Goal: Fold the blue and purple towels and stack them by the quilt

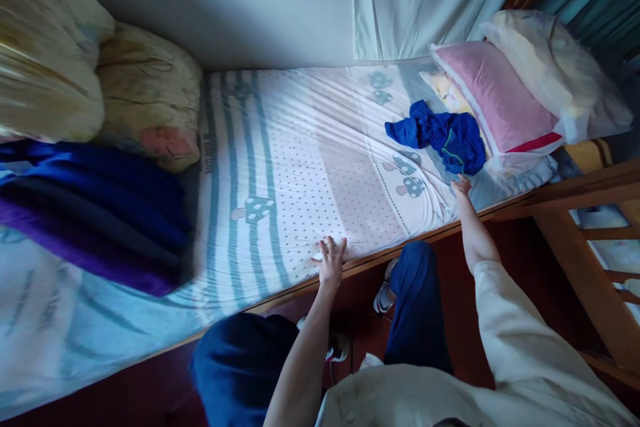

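Observation:
My left hand (330,265) lies on the edge of the bed with its fingers spread, pressing on the patterned sheet (300,167). It holds nothing. My right arm reaches out to the right, and my right hand (461,185) is at the near edge of a crumpled blue garment (457,137) with thin green trim. Its fingers look closed on the garment's edge, though they are small in the view. The sheet has stripes, dots and mushroom prints, with creases running towards the garment.
A pink pillow (510,95) and a plastic-wrapped bundle (563,73) lie at the right end. At left are stuffed bags (150,87) and folded blue and purple cloths (100,213). A wooden rail (575,187) borders the bed, and a pale curtain (415,0) hangs behind.

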The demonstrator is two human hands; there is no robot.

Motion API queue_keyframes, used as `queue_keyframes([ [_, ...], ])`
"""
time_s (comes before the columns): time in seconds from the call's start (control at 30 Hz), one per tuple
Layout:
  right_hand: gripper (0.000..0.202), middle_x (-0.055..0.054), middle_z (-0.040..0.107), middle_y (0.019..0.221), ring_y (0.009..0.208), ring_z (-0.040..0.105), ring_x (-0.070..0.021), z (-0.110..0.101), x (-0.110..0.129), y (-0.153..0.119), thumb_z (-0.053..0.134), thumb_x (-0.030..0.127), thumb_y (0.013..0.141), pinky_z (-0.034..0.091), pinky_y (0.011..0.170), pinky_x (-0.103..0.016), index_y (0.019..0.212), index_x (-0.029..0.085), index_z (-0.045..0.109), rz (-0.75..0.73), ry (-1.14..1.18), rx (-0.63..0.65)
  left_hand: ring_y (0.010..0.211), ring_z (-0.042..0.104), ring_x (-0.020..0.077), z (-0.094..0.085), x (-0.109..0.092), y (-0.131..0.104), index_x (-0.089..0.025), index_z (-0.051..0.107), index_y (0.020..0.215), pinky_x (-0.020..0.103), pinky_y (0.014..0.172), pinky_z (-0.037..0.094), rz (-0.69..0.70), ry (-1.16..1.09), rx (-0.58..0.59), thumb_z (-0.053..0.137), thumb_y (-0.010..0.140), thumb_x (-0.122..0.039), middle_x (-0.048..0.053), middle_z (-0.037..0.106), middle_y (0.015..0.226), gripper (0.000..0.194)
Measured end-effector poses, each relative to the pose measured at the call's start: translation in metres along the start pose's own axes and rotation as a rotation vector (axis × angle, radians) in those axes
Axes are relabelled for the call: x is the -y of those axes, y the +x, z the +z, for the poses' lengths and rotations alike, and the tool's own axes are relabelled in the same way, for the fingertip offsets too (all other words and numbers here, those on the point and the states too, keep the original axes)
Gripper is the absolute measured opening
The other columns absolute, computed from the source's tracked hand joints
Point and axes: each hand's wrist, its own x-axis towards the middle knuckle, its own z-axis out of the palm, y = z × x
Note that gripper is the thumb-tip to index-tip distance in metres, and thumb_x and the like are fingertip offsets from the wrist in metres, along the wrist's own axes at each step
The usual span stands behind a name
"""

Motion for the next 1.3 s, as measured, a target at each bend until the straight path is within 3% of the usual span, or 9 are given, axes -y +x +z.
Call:
queue_keyframes([
  [0.17, 0.056, -0.017, 0.046, 0.157, 0.138, 0.047, -0.0296, 0.003, 0.006, 0.037, 0.056, 0.015, 0.086, 0.045, 0.109, -0.046, 0.141, 0.022, 0.064, 0.165, -0.044, 0.095, 0.157, 0.019, 0.0482, 0.008, 0.006, 0.002, -0.035, 0.042, 0.158, 0.082, 0.106, 0.036, 0.003, 0.048, 0.006, 0.053, 0.089, -0.008, 0.019, 0.029, 0.169, 0.075],
  [0.33, 0.045, -0.016, 0.03, 0.167, 0.15, 0.03, -0.0321, 0.011, 0.024, 0.069, 0.058, 0.015, 0.092, 0.032, 0.118, -0.053, 0.136, 0.022, 0.068, 0.017, -0.155, 0.148, 0.157, 0.017, 0.0478, 0.019, 0.013, 0.005, -0.04, 0.037, 0.16, 0.082, 0.107, 0.036, 0.011, 0.041, -0.002, 0.061, 0.089, -0.014, 0.016, 0.029, 0.17, 0.079],
  [0.53, 0.046, -0.02, 0.039, 0.161, 0.143, 0.039, -0.0338, 0.022, 0.033, 0.089, 0.053, 0.018, 0.097, 0.038, 0.113, -0.051, 0.143, 0.016, 0.061, 0.089, -0.178, 0.159, 0.156, 0.019, 0.0485, 0.031, 0.021, 0.005, -0.044, 0.021, 0.162, 0.079, 0.105, 0.043, 0.051, 0.072, -0.02, 0.062, 0.088, -0.013, 0.015, 0.025, 0.171, 0.089],
  [0.67, 0.048, -0.02, 0.05, 0.152, 0.135, 0.047, -0.0326, 0.03, 0.027, 0.076, 0.05, 0.015, 0.096, 0.043, 0.108, -0.048, 0.143, 0.014, 0.059, 0.006, -0.131, 0.138, 0.156, 0.023, 0.0469, 0.033, 0.021, 0.003, -0.044, 0.005, 0.162, 0.073, 0.102, 0.049, 0.047, 0.208, -0.089, 0.062, 0.091, -0.014, 0.017, 0.025, 0.17, 0.096],
  [0.8, 0.038, -0.021, 0.068, 0.129, 0.121, 0.057, -0.0291, 0.049, 0.015, 0.02, 0.05, 0.017, 0.092, 0.043, 0.108, -0.044, 0.123, 0.011, 0.071, -0.302, 0.028, 0.198, 0.155, 0.025, 0.048, 0.03, 0.019, 0.004, -0.044, 0.008, 0.162, 0.074, 0.101, 0.049, 0.065, 0.227, -0.08, 0.066, 0.091, -0.018, 0.018, 0.028, 0.169, 0.095],
  [0.9, 0.031, -0.018, 0.074, 0.115, 0.109, 0.064, -0.0272, 0.066, 0.003, -0.051, 0.052, 0.023, 0.09, 0.049, 0.102, -0.041, 0.109, 0.015, 0.076, -0.518, 0.299, 0.365, 0.155, 0.024, 0.0487, 0.028, 0.018, 0.006, -0.043, 0.018, 0.162, 0.075, 0.099, 0.05, 0.06, 0.221, -0.065, 0.068, 0.091, -0.021, 0.018, 0.029, 0.169, 0.089],
  [1.0, 0.026, -0.013, 0.077, 0.1, 0.093, 0.069, -0.0234, 0.069, -0.006, -0.13, 0.056, 0.031, 0.09, 0.055, 0.092, -0.038, 0.097, 0.017, 0.077, -0.59, 0.523, 0.551, 0.155, 0.024, 0.0486, 0.025, 0.018, 0.007, -0.042, 0.026, 0.161, 0.075, 0.097, 0.051, 0.053, 0.21, -0.04, 0.064, 0.094, -0.022, 0.018, 0.03, 0.169, 0.08],
  [1.1, 0.023, -0.011, 0.076, 0.093, 0.091, 0.069, -0.0225, 0.046, -0.002, -0.194, 0.063, 0.035, 0.09, 0.055, 0.09, -0.036, 0.089, 0.018, 0.078, -0.616, 0.653, 0.604, 0.156, 0.023, 0.0485, 0.021, 0.015, 0.007, -0.04, 0.027, 0.162, 0.076, 0.097, 0.05, 0.051, 0.173, -0.024, 0.06, 0.095, -0.022, 0.019, 0.031, 0.168, 0.077],
  [1.3, 0.017, -0.007, 0.074, 0.087, 0.09, 0.067, -0.02, -0.039, 0.04, -0.288, 0.068, 0.032, 0.094, 0.055, 0.089, -0.033, 0.087, 0.022, 0.08, -0.71, 0.826, 0.574, 0.155, 0.021, 0.0506, -0.011, 0.002, 0.017, -0.033, 0.044, 0.158, 0.08, 0.101, 0.043, -0.014, -0.032, 0.051, 0.071, 0.086, -0.017, 0.023, 0.028, 0.168, 0.079],
])
